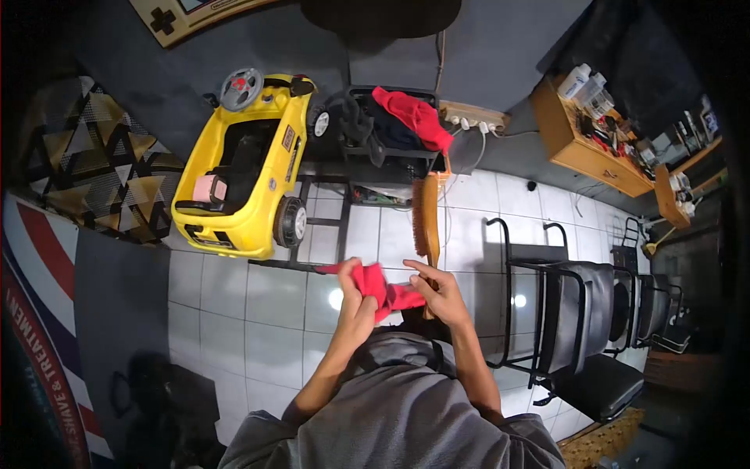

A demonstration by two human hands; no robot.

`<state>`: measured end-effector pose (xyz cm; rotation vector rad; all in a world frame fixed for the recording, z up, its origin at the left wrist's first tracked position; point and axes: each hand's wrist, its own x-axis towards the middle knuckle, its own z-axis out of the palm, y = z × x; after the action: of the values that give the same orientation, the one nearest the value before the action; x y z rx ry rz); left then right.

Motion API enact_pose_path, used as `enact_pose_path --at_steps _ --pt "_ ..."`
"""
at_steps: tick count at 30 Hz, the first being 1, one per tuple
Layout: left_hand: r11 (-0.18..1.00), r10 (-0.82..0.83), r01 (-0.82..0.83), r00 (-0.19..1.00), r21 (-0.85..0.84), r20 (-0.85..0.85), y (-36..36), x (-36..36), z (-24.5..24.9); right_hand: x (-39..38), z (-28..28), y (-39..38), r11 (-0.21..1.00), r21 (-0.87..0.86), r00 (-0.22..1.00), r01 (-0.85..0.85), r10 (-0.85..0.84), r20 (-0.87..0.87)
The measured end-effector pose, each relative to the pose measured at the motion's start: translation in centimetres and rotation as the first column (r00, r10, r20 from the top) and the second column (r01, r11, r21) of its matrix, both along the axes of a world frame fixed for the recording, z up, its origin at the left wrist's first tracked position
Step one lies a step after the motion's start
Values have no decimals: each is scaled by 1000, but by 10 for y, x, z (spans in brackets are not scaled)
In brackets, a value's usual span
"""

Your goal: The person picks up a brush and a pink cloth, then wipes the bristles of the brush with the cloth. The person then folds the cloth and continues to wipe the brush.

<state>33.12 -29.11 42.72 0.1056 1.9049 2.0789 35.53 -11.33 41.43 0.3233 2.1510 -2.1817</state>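
Observation:
A crumpled red cloth [372, 288] is bunched in my left hand [356, 307], whose fingers are closed on it. The cloth stretches across to my right hand [442, 295] and overlaps its fingers in this view. My right hand is closed around the handle of a long wooden brush [430, 215], with the index finger and thumb partly stretched towards the cloth. The brush points away from me, its brown bristles facing left. The lower handle shows below my fingers. Both hands are close together in front of my grey shirt [406, 406].
A yellow toy car [269, 187] rests on a black metal frame at the left. Ahead, a black cart [394, 168] carries another red cloth [414, 116]. Black chairs [578, 313] line the right, below a wooden cabinet [601, 168] bearing bottles. A power strip [476, 121] hangs on the wall.

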Motion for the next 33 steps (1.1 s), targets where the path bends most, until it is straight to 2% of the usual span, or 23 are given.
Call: enact_pose_path --at_steps 2,3,5,6,7,10,11,13,14,16,18,20,22,25,28,29,30,32,33 --pt "959 -265 259 963 -113 -40 -4 8 6 12 -3 7 997 -81 992 14 -3 130" --pt "986 -168 168 985 -13 -42 6 18 11 17 -9 8 991 -129 981 24 1 192" --pt "948 -316 319 942 8 -117 8 27 20 27 -42 6 977 -190 984 99 -68 165" --pt "909 -411 417 893 -11 -184 12 28 20 30 -43 8 974 -210 986 81 -47 160" --pt "884 -461 468 870 3 -174 16 30 20 34 -45 11 971 -229 988 62 -27 155" --pt "892 -418 432 900 130 -121 41 39 19 50 -18 25 954 -255 961 -160 209 180" --pt "907 -386 406 908 112 -165 49 40 20 54 3 28 936 -309 964 -168 221 147" --pt "868 -492 496 865 26 -96 55 43 21 57 -11 30 966 -244 996 -86 91 11" --pt "842 -539 539 840 -15 -60 58 42 22 61 -14 37 975 -221 999 -14 25 44" --pt "773 -570 556 820 -304 50 66 41 39 63 4 47 979 -164 991 122 -112 71" --pt "519 -632 435 775 -736 12 74 43 33 64 15 55 963 -103 969 248 -244 50" --pt "601 -623 102 681 -793 -384 86 51 25 67 14 59 953 -92 957 288 -289 3" --pt "669 -601 86 647 -738 -469 98 56 17 70 16 63 951 -63 946 303 -308 -99" --pt "714 -624 468 762 -520 -171 120 58 18 72 16 87 937 13 925 349 -342 -165" --pt "853 -477 429 872 -298 -107 131 68 -20 78 9 99 937 -3 931 349 -347 -118" --pt "905 -420 414 906 -96 -56 135 66 -30 82 -4 109 963 38 937 268 -252 -243" --pt "949 -305 296 948 -109 -86 136 66 -57 88 7 113 964 -64 937 259 -267 -225" --pt "981 -192 185 970 61 147 140 49 -25 102 43 120 933 -267 938 240 -293 -182" --pt "989 -146 141 979 44 143 142 42 -9 110 46 127 919 -361 960 157 -228 -163"
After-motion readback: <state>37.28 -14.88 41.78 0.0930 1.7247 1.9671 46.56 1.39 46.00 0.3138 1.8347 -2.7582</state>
